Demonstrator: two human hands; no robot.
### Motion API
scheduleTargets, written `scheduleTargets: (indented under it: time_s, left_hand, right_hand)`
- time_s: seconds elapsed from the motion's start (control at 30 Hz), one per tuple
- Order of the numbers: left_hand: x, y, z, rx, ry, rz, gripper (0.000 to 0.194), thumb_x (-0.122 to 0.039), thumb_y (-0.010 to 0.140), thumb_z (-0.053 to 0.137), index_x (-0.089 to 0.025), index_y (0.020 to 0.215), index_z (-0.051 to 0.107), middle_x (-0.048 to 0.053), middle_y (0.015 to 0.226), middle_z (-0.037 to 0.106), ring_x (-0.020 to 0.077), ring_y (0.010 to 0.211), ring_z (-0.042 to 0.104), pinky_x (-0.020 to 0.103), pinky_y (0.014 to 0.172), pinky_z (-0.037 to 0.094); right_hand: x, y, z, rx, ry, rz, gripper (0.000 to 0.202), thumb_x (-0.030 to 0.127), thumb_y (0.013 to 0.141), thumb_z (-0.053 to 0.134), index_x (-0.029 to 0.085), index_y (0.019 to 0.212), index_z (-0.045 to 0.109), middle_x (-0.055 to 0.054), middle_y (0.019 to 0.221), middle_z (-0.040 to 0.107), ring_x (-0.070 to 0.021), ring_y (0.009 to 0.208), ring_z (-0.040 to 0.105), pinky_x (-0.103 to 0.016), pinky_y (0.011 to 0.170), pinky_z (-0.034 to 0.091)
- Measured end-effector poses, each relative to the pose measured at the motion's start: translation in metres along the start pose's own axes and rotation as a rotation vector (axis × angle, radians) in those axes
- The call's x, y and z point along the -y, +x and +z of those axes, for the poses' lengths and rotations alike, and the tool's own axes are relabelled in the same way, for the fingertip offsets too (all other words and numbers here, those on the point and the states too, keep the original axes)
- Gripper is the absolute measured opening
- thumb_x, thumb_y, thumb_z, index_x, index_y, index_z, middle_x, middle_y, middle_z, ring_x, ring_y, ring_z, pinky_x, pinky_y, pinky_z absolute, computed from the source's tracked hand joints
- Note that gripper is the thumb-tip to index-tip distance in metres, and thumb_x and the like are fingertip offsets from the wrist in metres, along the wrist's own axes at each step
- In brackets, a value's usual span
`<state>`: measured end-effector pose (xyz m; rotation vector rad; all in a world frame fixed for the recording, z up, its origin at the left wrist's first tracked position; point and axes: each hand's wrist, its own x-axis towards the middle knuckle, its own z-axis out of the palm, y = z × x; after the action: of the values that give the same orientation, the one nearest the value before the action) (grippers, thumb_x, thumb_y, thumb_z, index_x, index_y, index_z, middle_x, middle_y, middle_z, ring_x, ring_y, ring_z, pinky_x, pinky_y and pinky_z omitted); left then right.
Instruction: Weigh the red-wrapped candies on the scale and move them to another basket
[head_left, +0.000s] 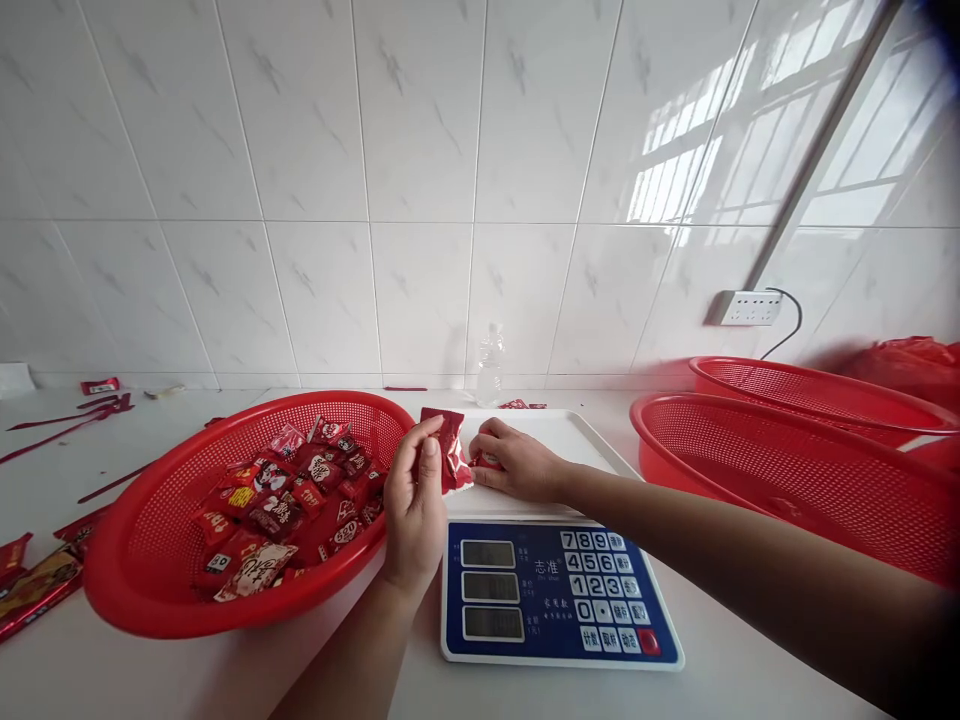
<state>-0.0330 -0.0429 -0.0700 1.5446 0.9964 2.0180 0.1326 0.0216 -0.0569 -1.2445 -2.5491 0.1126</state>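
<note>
My left hand (420, 500) pinches a red snack packet (450, 450) upright, over the left side of the scale's white tray (555, 435). Just right of it, my right hand (514, 460) has its fingers curled round a small red packet (487, 460), mostly covered by the fingers. Below both hands lies the scale's blue keypad panel (544, 600) with three grey displays. At the left stands a red mesh basket (142, 580) holding several wrapped red snacks (277, 510).
Two more red baskets (750, 440) stand at the right. A clear bottle (490, 365) is behind the tray, near the tiled wall. A power strip (748, 308) hangs on the wall. Red strips (105, 408) and large packets (45, 590) lie at the far left.
</note>
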Motion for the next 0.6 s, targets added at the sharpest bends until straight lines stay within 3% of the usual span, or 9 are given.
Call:
scheduleTargets:
  time_s: [0.17,0.27,0.37,0.43,0.5,0.6]
  left_hand:
    - [0.000,0.002,-0.001,0.011,-0.012,-0.005,0.033,-0.046,0.098,0.045,-0.023,0.112,0.065,0.004,0.114,0.069,0.0161,0.109,0.062,0.026,0.093,0.049]
    - [0.001,0.001,-0.001,0.017,-0.038,-0.012,0.032,-0.045,0.098,0.045,-0.024,0.112,0.064,0.004,0.114,0.068,0.0161,0.111,0.060,0.027,0.095,0.048]
    - [0.000,-0.001,-0.001,0.053,-0.089,-0.049,0.031,-0.044,0.098,0.046,-0.024,0.113,0.064,0.004,0.118,0.066,0.0167,0.113,0.058,0.029,0.098,0.048]
    - [-0.001,-0.004,0.000,0.117,-0.164,-0.117,0.032,-0.045,0.097,0.047,-0.025,0.116,0.062,0.005,0.119,0.064,0.0166,0.103,0.062,0.029,0.088,0.054]
    - [-0.003,-0.007,0.002,0.199,-0.265,-0.190,0.034,-0.046,0.096,0.049,-0.025,0.120,0.059,0.006,0.116,0.063,0.0151,0.086,0.064,0.027,0.069,0.059]
    - [-0.006,-0.012,0.005,0.295,-0.383,-0.220,0.033,-0.044,0.095,0.051,-0.025,0.122,0.056,0.006,0.104,0.063,0.0129,0.073,0.061,0.023,0.056,0.057]
  right_hand:
    - [-0.002,-0.001,-0.003,-0.100,-0.042,0.096,0.021,0.041,0.084,0.060,0.021,0.081,0.062,-0.004,0.093,0.057,-0.0127,0.065,0.054,-0.029,0.063,0.044]
    - [-0.017,-0.012,-0.025,-0.193,-0.071,0.174,0.024,0.042,0.084,0.058,0.022,0.072,0.059,-0.003,0.091,0.058,-0.0126,0.066,0.055,-0.028,0.064,0.043]
    - [-0.047,-0.037,-0.061,-0.333,-0.121,0.338,0.037,0.049,0.087,0.049,0.021,0.063,0.054,-0.007,0.091,0.058,-0.0152,0.068,0.055,-0.031,0.061,0.042]
    - [-0.070,-0.062,-0.083,-0.411,-0.163,0.457,0.041,0.057,0.084,0.049,0.023,0.062,0.053,-0.010,0.090,0.058,-0.0180,0.065,0.053,-0.033,0.054,0.038]
    - [-0.090,-0.091,-0.099,-0.456,-0.184,0.534,0.044,0.064,0.080,0.052,0.025,0.061,0.051,-0.011,0.086,0.057,-0.0211,0.063,0.052,-0.034,0.050,0.035]
    - [-0.112,-0.129,-0.109,-0.485,-0.143,0.541,0.051,0.072,0.071,0.058,0.028,0.050,0.044,-0.009,0.067,0.051,-0.0241,0.057,0.052,-0.035,0.044,0.033]
